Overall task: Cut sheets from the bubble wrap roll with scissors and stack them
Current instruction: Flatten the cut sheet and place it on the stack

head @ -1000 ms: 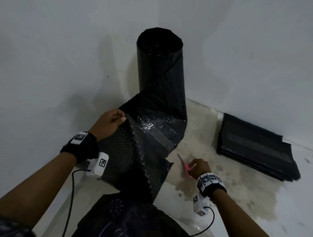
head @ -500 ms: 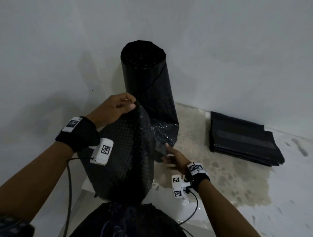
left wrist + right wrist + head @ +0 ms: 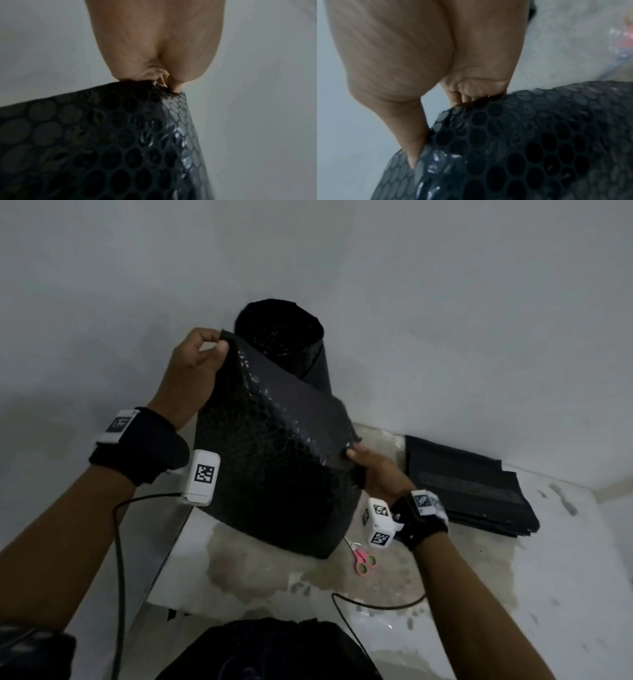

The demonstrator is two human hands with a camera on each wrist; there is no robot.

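- Two hands hold one black bubble-wrap sheet: left hand pinches its top corner, right hand grips its right edge.
- Pink-handled scissors lie on the surface.

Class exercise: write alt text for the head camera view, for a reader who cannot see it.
Two hands hold up a cut sheet of black bubble wrap: the left hand pinches its top corner, the right hand grips its right edge. Behind stands the upright roll; pink scissors lie on the floor, a stack of sheets right.
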